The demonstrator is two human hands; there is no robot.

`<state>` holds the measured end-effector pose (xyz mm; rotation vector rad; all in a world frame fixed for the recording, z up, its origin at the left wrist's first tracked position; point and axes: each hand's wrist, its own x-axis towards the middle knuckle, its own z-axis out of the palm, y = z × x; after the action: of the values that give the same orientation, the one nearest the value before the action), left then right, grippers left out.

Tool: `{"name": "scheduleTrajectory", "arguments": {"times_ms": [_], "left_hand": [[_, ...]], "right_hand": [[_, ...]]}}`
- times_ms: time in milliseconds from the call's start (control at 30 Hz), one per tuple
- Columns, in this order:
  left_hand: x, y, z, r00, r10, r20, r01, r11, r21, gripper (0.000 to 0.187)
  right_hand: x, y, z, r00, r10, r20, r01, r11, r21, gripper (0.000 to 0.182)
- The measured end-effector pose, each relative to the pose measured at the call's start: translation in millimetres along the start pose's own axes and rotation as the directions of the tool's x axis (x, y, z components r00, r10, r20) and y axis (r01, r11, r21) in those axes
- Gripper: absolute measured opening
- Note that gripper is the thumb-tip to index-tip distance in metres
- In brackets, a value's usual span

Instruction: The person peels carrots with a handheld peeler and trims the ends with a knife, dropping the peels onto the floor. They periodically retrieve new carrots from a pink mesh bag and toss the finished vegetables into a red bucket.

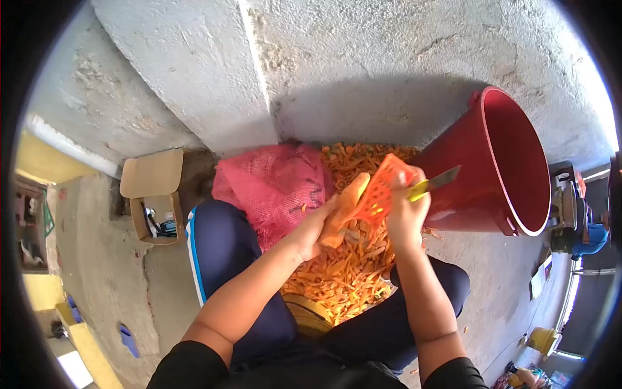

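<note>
My left hand [316, 227] is wrapped round a thick orange carrot [345, 211], held at a slant. Close against the carrot's right side is an orange perforated plastic grater [382, 194], gripped in my right hand [409, 204]. The same hand also holds a knife [435, 183] with a yellow handle, its blade pointing up and right. Beneath both hands lies a large heap of orange peelings [343, 272], spreading back to the wall. A pink mesh sack [272, 185] rests left of the heap.
A tall red bucket [463, 168] leans at the right by the wall. An open cardboard box [155, 217] with small items stands at the left. A blue slipper [129, 340] lies on the floor. A person in blue [591, 238] is at the far right.
</note>
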<state>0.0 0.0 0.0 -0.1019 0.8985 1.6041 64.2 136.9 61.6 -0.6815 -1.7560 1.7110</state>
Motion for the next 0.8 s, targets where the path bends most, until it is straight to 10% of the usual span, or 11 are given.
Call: {"name": "scheduleTrajectory", "arguments": {"times_ms": [433, 800], "left_hand": [[2.0, -3.6, 13.0, 0.998, 0.039, 0.042, -0.033, 0.988, -0.152, 0.041], [5.0, -1.3, 10.5, 0.995, 0.101, 0.008, -0.101, 0.995, -0.016, 0.042]], "right_hand": [[-8.1, 23.6, 13.7, 0.988, -0.151, -0.039, 0.112, 0.861, -0.497, 0.02], [-0.3, 34.8, 13.1, 0.979, -0.188, -0.073, 0.134, 0.877, -0.462, 0.018]]}}
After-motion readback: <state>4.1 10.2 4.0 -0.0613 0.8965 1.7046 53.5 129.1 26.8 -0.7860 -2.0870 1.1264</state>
